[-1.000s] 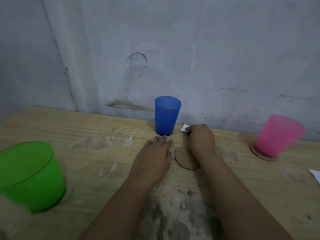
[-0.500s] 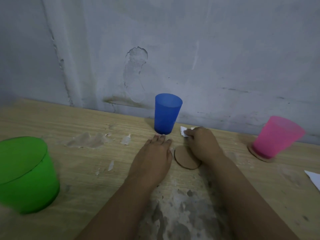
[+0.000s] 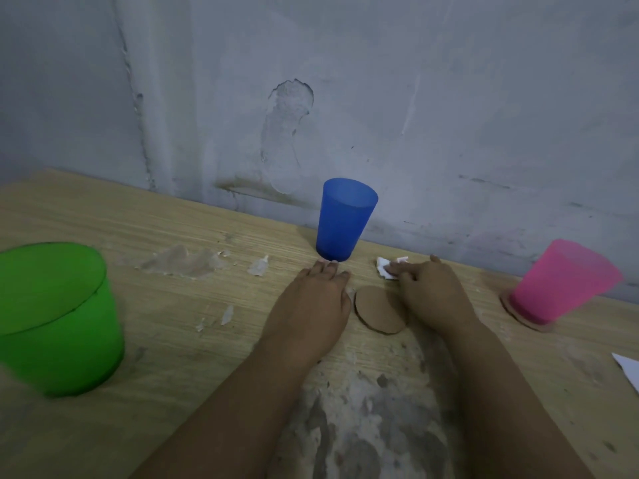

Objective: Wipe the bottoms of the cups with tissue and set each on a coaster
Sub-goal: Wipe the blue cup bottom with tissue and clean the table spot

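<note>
A blue cup (image 3: 344, 219) stands upright on the wooden table near the wall. My left hand (image 3: 313, 305) lies flat on the table just in front of it, fingertips at its base. A round cardboard coaster (image 3: 378, 311) lies bare between my hands. My right hand (image 3: 430, 290) rests on the table right of the coaster, fingers pressing a small white tissue (image 3: 385, 269). A pink cup (image 3: 562, 281) stands on another coaster (image 3: 518, 314) at the right. A green cup (image 3: 57, 316) stands at the left.
The grey wall (image 3: 380, 98) runs close behind the cups. The table (image 3: 173, 392) has worn, peeled patches in its surface. A white sheet corner (image 3: 627, 369) lies at the right edge.
My right hand has spread its fingers over the tissue, which now shows more to the left. The left hand stays by the blue cup. The view shifted a little.
</note>
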`<state>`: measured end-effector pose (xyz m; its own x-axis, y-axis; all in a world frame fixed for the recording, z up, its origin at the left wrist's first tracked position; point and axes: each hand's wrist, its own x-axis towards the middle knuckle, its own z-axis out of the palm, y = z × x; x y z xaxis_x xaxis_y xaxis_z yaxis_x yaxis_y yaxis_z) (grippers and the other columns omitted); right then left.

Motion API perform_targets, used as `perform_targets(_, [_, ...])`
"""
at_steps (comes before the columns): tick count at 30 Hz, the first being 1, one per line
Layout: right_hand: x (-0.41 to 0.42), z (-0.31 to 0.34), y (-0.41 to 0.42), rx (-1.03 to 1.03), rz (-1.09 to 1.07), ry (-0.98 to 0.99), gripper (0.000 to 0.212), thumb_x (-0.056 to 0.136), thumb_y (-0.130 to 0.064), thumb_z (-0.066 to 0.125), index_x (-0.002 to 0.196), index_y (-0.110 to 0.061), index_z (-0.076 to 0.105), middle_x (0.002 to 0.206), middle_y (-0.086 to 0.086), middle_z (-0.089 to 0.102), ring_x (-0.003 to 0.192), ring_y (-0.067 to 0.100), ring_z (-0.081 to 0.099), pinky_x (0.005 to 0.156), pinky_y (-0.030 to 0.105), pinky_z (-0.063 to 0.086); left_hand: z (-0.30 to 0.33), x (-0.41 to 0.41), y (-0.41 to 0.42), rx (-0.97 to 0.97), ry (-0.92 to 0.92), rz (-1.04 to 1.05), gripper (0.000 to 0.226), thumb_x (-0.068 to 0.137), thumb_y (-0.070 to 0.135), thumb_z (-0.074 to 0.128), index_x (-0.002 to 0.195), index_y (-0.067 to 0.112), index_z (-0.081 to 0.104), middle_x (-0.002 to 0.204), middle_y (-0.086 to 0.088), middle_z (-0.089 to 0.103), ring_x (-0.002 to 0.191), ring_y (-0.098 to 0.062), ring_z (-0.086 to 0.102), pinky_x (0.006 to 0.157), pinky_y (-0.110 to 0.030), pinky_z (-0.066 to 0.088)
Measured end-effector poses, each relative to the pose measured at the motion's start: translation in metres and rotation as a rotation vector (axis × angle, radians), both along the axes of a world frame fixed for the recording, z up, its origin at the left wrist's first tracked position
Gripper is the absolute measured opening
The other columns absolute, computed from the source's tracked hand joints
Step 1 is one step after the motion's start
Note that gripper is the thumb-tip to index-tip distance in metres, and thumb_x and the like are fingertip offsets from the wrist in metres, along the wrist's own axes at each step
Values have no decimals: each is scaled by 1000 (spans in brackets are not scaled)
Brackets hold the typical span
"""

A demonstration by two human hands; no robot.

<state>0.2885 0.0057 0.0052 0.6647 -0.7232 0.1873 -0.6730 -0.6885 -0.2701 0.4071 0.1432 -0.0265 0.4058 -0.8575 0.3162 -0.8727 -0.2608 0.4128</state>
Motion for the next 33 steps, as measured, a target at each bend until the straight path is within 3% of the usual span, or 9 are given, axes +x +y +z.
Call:
perform_targets(4, [12, -3, 9, 48, 61, 41, 41, 96, -18, 34, 134, -24, 49, 146, 5, 43, 133, 27, 36, 109, 27, 21, 1, 0, 2, -7, -2, -6, 44, 98, 26, 34, 142, 21, 38, 152, -1, 34, 141, -15, 24, 114, -27, 15])
perform_targets(9, [1, 2, 3, 47, 20, -67, 39, 90, -15, 41, 117, -30, 64, 123, 12, 63, 107, 28, 58, 90, 30, 41, 2, -1, 1, 1, 3, -5, 44, 98, 25, 34, 142, 21, 38, 152, -1, 34, 141, -15, 24, 113, -27, 14])
perform_targets(14, [9, -2, 3, 61, 30, 5, 45, 92, -14, 39, 131, -29, 52, 142, 9, 47, 124, 29, 47, 102, 30, 33, 3, -1, 2, 10, 3, -5, 44, 99, 25, 34, 143, 20, 37, 153, 0, 32, 142, -14, 22, 113, -26, 12])
perform_targets(20, [4, -1, -1, 47, -37, -157, 37, 87, -13, 42, 108, -24, 70, 116, 11, 68, 98, 30, 61, 83, 33, 46, 3, -1, 1, 16, 10, 0, 44, 98, 25, 35, 143, 21, 38, 153, 0, 32, 142, -13, 21, 113, -25, 11])
perform_targets(24, [10, -5, 3, 27, 15, -51, 40, 91, -16, 39, 123, -28, 60, 135, 10, 55, 116, 30, 53, 95, 33, 41, 3, -1, 2, 11, 24, -7, 44, 98, 24, 36, 142, 21, 39, 152, 0, 33, 142, -13, 22, 113, -25, 11])
perform_targets(26, [11, -5, 6, 78, 64, -80, 40, 92, -16, 38, 123, -28, 60, 130, 13, 58, 112, 31, 54, 94, 35, 41, 3, -1, 3, 7, 24, -2, 44, 98, 24, 36, 142, 21, 40, 152, -1, 34, 141, -14, 23, 113, -26, 13])
perform_targets(29, [5, -4, 4, 97, -21, -223, 35, 89, -16, 42, 107, -22, 71, 111, 13, 69, 100, 29, 59, 85, 35, 46, 3, -2, 3, 10, 13, 7, 44, 97, 24, 36, 141, 21, 40, 152, -1, 34, 141, -15, 24, 112, -27, 17])
perform_targets(31, [3, -5, 2, 23, -101, -216, 34, 89, -18, 42, 105, -21, 72, 114, 10, 68, 104, 28, 57, 86, 32, 43, 2, -1, 3, 11, 13, 2, 44, 97, 24, 36, 141, 21, 40, 152, -1, 34, 140, -15, 24, 112, -27, 17])
perform_targets(33, [7, -7, 3, 2, -68, -120, 36, 92, -17, 40, 116, -24, 66, 124, 11, 62, 112, 31, 52, 94, 33, 40, 2, -1, 3, 14, 4, -2, 44, 97, 24, 36, 141, 20, 41, 151, -2, 34, 140, -16, 26, 112, -28, 18])
